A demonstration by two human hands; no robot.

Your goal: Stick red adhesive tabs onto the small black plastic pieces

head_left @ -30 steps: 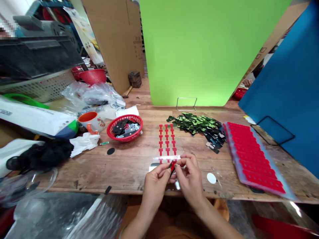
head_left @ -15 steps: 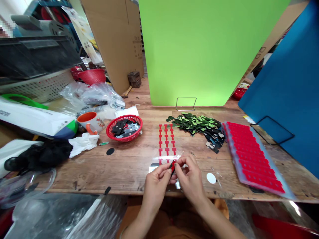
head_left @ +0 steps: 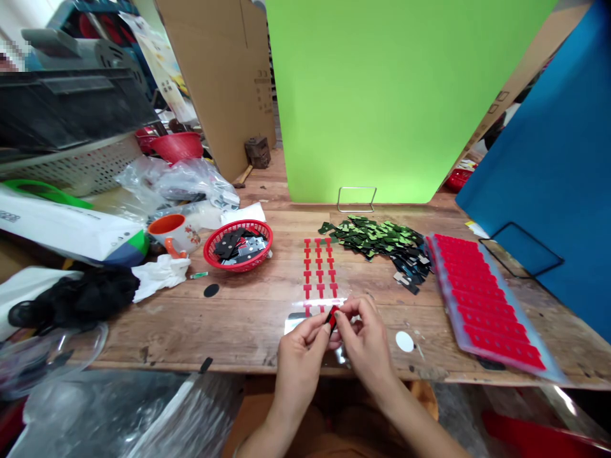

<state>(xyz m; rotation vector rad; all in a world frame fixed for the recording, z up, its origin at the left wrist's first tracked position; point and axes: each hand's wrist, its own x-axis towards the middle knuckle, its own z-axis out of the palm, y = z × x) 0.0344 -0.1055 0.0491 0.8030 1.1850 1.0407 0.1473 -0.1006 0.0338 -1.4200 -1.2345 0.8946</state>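
Observation:
A small black-and-red flat piece (head_left: 333, 317) is pinched between both hands near the table's front edge. My left hand (head_left: 302, 353) is closed on its lower left side. The fingers of my right hand (head_left: 366, 340) press at its upper right end, and they partly hide it. Just beyond the hands, red T-shaped pieces (head_left: 320, 274) stand in three columns on a clear sheet (head_left: 296, 321). Farther back is a heap of black and green cut pieces (head_left: 377, 238).
To the left are a red basket (head_left: 265, 254) with dark and grey pieces, an orange mug (head_left: 168, 228) and a crumpled tissue (head_left: 165, 277). A sheet of red pieces (head_left: 487, 296) lies at right. Green (head_left: 382, 95) and blue (head_left: 544, 178) boards stand behind.
Both hands stay in almost the same spot. The pinched piece and the fingers around it have shifted very slightly; everything else on the table is unchanged.

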